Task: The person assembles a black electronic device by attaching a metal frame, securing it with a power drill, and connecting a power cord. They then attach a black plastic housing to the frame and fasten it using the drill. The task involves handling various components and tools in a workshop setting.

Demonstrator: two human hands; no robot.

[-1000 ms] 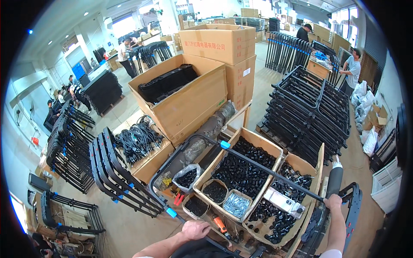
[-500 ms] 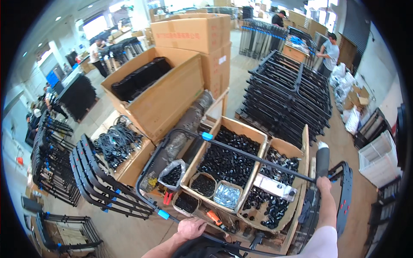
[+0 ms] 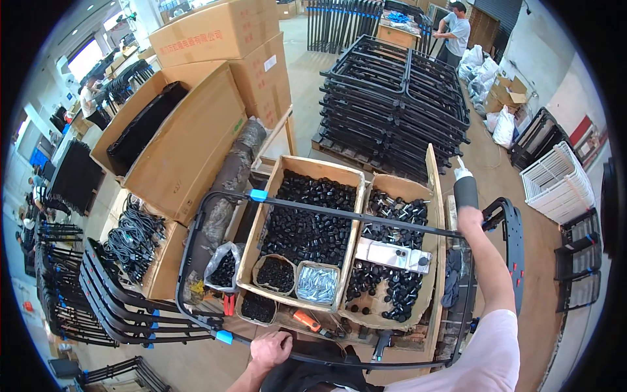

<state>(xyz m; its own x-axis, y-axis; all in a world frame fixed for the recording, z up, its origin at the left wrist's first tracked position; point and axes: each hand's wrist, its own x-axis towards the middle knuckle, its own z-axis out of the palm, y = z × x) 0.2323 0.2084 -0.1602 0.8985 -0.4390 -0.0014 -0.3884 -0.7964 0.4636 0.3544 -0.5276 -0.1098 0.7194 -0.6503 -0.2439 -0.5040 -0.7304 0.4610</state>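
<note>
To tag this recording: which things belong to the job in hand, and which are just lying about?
Likely the job:
black frame, held by the left hand and right hand
blue pieces on the frame
possibly the tray beneath

Likely lying about:
tangled cables
open carton
white slatted crate

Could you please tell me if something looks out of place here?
Mildly, yes: a long white object lies slanted across the right cardboard tray, among loose black parts it does not resemble. Leftward, dark cables lie tangled. No clear damage shows.
</note>
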